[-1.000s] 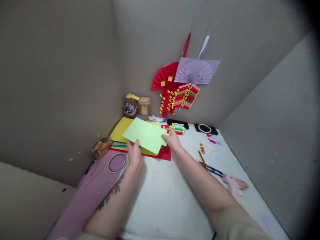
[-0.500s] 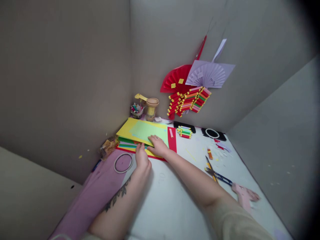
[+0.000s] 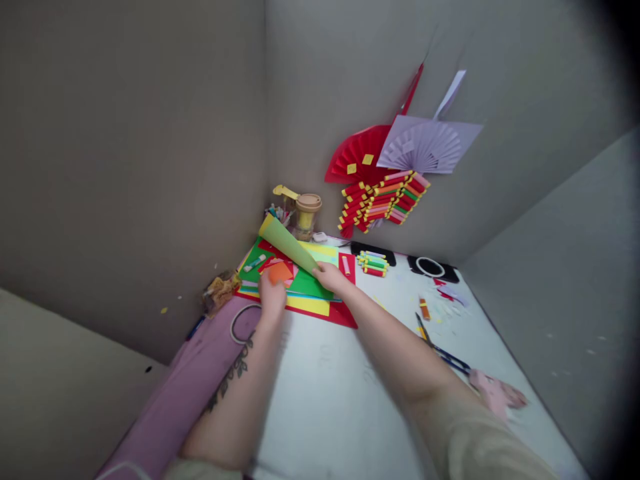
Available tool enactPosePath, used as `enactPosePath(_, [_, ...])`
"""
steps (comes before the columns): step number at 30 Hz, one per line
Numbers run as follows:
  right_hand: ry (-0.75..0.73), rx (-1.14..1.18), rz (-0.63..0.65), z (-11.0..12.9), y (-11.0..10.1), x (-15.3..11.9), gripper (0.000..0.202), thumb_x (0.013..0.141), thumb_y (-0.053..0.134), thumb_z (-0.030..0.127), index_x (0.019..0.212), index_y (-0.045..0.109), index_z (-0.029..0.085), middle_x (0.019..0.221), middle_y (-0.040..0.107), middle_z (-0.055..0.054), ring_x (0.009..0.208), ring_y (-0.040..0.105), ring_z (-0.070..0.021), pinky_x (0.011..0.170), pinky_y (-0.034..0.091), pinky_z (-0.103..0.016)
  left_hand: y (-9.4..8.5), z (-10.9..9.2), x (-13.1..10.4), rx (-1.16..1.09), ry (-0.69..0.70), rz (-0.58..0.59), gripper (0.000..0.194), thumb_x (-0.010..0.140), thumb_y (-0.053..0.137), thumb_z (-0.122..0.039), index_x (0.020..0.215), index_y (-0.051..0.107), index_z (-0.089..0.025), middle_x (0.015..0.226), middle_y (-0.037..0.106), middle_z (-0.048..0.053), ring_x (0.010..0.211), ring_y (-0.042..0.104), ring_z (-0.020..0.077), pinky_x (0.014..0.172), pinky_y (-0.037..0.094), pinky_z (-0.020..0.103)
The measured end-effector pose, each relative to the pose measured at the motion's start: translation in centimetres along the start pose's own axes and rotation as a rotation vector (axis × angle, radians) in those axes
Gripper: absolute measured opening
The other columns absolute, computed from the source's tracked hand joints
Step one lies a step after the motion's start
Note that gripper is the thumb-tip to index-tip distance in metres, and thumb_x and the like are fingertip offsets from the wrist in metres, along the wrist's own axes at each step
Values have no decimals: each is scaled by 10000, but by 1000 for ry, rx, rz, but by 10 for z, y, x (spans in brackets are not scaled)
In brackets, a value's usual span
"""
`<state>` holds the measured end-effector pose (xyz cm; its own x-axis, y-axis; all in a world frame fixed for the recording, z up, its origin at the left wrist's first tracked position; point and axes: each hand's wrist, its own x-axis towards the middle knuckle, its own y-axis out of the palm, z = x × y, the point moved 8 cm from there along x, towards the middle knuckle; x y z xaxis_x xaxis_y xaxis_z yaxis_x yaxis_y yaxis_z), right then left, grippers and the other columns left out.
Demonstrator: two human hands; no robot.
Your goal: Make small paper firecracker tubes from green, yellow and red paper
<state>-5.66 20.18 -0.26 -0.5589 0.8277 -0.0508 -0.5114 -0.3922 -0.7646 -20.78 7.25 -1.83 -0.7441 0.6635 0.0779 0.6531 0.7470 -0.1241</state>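
Note:
My left hand [image 3: 273, 297] has its fingers closed on a rounded orange paper piece [image 3: 280, 272] above the stack of coloured paper. My right hand [image 3: 330, 277] pinches the near edge of a yellow-green paper sheet [image 3: 293, 248], which is lifted and curled back. Under it lie a green sheet [image 3: 313, 287], red and pink paper scraps and a small green-and-white tube [image 3: 255, 263]. Yellow, blue and red sheets [image 3: 345, 315] show at the bottom of the stack.
A white ring [image 3: 239, 333] sits left of my left forearm. Small paper rolls [image 3: 374, 263], scissors [image 3: 450, 357] and a pink glue gun [image 3: 493, 393] lie to the right. A lidded cup [image 3: 307, 212] stands behind; paper fans [image 3: 425, 145] hang on the wall.
My right hand has lifted and curled back the top sheet, uncovering the green sheet and scraps. My left hand has moved left and taken hold of the orange paper piece.

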Motion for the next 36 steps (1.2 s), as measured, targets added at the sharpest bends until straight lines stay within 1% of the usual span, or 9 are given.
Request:
enactPosePath(4, [37,99,-18,-13,-1,3,307,843,469,248,1080,652,178,967,696,-53,822,626,-193,685,460,-256,-2,-12,24,292,17,81,378,660,557,-70,1032,594,-125,1247,545,179,1261,398,323,1068,245,425])
enactPosePath(11, [31,200,-69,-21,1,-2,300,870,442,282,1058,648,173,998,690,-64,897,623,-205,765,476,-290,2,-16,78,604,-91,147,342,531,716,-111,857,613,-130,1226,547,248,1247,388,427,990,291,504])
enactPosePath(14, [34,226,-86,-23,3,-3,289,873,449,294,1048,647,178,993,689,-61,888,623,-204,775,478,-297,2,-14,96,646,-153,176,429,410,797,-157,790,598,-140,1100,614,239,1136,497,431,916,366,506])
enactPosePath(16, [36,238,-91,-25,4,-3,285,874,452,297,1051,646,187,987,690,-53,878,625,-198,771,480,-294,3,-11,102,633,-182,212,417,375,819,-192,714,577,-166,924,673,164,1011,587,380,843,430,451])
enactPosePath(20, [38,252,-98,-26,4,-1,296,874,452,283,1083,640,190,1006,691,-53,886,627,-194,776,482,-291,9,-10,98,536,-179,270,358,398,810,-155,542,485,-203,627,631,47,816,647,304,694,471,336])
enactPosePath(25, [14,264,-99,-22,3,-2,323,873,450,250,1137,628,199,1068,683,-52,913,628,-186,799,480,-286,24,-17,70,363,-98,290,327,435,772,-52,541,492,-182,545,540,-22,734,622,212,659,452,249])
enactPosePath(29, [2,251,-91,-20,3,-5,325,885,436,264,1141,625,197,1074,685,-49,921,631,-183,803,481,-284,33,-18,47,212,-89,285,223,545,712,-47,594,520,-151,507,491,-54,629,586,159,641,451,235])
enactPosePath(32, [-9,223,-84,-17,3,-7,342,902,409,294,1156,613,189,1087,681,-58,935,633,-187,805,485,-291,19,-21,43,92,-106,235,189,559,684,-42,664,551,-126,516,526,-43,561,568,143,615,471,260])
enactPosePath(36, [-68,171,-58,-7,8,-15,348,891,447,311,1190,597,214,1166,651,-64,1053,598,-203,911,444,-330,-33,-51,48,-100,-36,57,260,607,624,-97,859,563,-120,731,639,26,663,615,149,668,512,292])
